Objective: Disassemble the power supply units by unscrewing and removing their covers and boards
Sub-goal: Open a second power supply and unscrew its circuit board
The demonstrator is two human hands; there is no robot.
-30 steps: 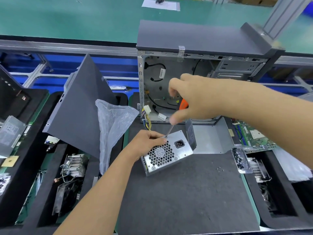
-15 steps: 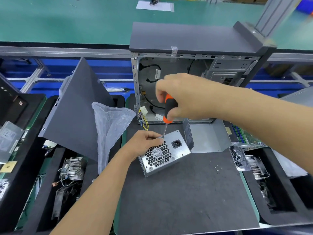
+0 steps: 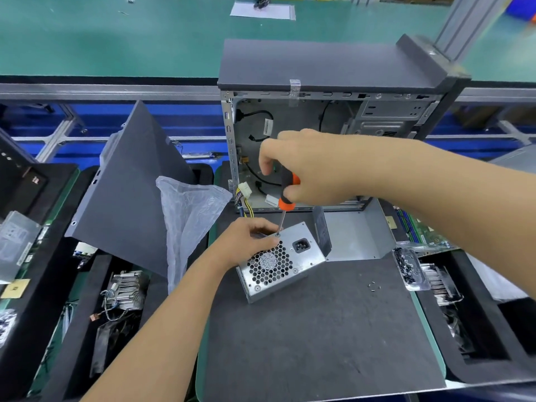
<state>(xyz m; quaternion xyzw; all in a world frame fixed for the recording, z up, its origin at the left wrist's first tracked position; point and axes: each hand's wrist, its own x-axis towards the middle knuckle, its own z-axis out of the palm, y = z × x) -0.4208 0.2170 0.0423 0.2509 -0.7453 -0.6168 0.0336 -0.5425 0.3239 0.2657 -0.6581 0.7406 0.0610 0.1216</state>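
A silver power supply unit [image 3: 285, 261] with a honeycomb fan grille and a black socket stands tilted on the dark mat [image 3: 319, 329]. My left hand [image 3: 246, 242] grips its upper left corner. My right hand [image 3: 313, 172] holds an orange-and-black screwdriver [image 3: 285, 192] upright, its tip set on a screw [image 3: 278, 235] at the unit's top edge. A bent grey metal cover [image 3: 353, 230] lies just right of the unit.
An open computer case [image 3: 333, 123] with loose cables stands behind the mat. A dark side panel [image 3: 130, 192] and a clear plastic bag [image 3: 188, 216] lean at left. Loose screws [image 3: 373, 285] lie on the mat; a small tray of screws [image 3: 409, 268] and black bins with parts flank it.
My right hand has lifted slightly and turned, showing more of the screwdriver handle, while the tip stays on the screw. My left hand keeps its grip on the unit.
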